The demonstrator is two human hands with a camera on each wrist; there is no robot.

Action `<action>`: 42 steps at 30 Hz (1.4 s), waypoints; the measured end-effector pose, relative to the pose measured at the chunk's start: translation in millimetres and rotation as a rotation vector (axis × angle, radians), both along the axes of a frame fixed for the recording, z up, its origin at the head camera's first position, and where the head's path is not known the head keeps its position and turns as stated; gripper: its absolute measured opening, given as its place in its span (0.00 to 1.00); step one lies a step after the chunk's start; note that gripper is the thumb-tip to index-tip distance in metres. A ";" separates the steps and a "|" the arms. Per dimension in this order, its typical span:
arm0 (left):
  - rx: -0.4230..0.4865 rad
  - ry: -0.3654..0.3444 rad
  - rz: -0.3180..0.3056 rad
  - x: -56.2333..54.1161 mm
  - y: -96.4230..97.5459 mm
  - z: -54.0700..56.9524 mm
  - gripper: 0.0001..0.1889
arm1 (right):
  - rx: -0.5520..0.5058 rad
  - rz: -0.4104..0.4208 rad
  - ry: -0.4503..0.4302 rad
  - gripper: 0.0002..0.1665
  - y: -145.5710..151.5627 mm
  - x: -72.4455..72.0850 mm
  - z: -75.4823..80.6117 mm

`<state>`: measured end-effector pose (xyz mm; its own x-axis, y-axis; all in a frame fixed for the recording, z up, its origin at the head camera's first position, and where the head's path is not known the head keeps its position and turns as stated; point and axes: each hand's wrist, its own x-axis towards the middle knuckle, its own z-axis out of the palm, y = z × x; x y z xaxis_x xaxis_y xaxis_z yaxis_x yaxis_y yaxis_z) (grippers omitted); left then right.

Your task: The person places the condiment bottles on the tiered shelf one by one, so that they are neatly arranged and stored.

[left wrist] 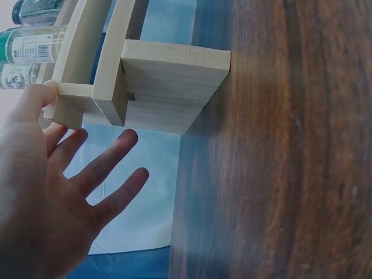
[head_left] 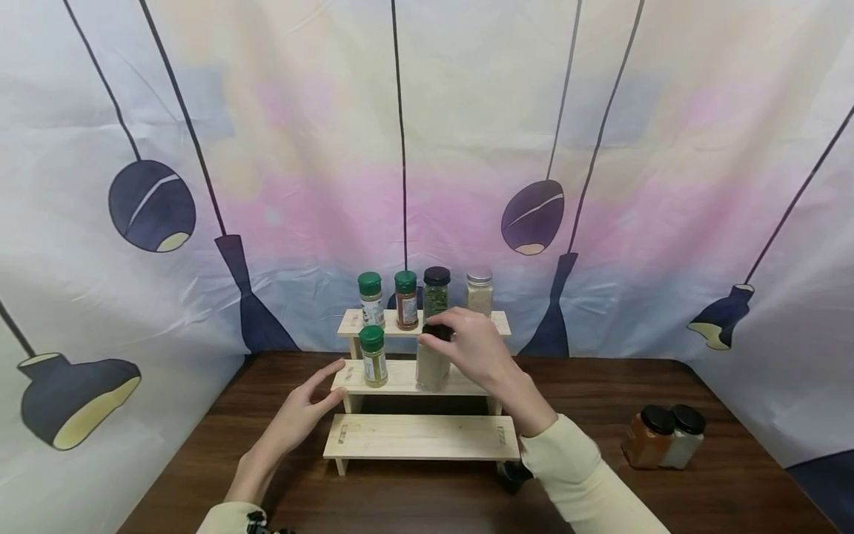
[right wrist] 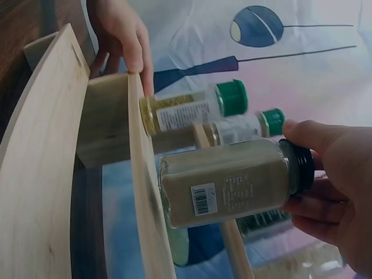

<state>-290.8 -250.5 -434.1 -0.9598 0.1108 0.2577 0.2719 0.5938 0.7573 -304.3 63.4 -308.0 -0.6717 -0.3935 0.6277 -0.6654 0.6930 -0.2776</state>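
Observation:
A three-tier wooden spice rack stands on the table. My left hand is at the left end of its middle shelf, with thumb and index finger gripping that end; the other fingers spread apart below. My right hand grips the black lid of a clear spice jar filled with beige powder. The jar is upright over the middle shelf, its base at the board; whether it touches, I cannot tell. Left of it on the same shelf stands a green-lidded spice bottle.
On the top shelf stand two green-lidded bottles, a black-lidded jar of green flakes and a silver-lidded jar. Two black-lidded jars stand on the table at right. A dark object lies by the rack's front right leg. Behind hangs a printed cloth.

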 end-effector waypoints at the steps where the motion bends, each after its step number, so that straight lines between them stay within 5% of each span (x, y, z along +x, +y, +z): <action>1: 0.000 0.000 -0.002 -0.4 0.5 -0.1 0.32 | 0.006 0.005 -0.007 0.20 -3.3 -1.0 0.1; 11: 0.016 0.002 -0.018 -3.3 5.9 -0.6 0.32 | 0.051 0.043 -0.045 0.20 -24.3 -12.5 -1.7; 20: 0.023 -0.010 -0.010 -1.7 4.6 0.1 0.32 | -0.010 0.091 -0.060 0.20 -21.4 -10.9 -3.1; 42: -0.013 -0.021 0.017 1.2 0.8 3.1 0.32 | -0.071 0.033 0.053 0.16 73.3 10.6 -13.5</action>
<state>-289.7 -249.6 -430.9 -0.9668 0.0980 0.2361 0.2460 0.6081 0.7548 -293.7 136.7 -321.6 -0.6239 -0.3679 0.6895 -0.7027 0.6501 -0.2890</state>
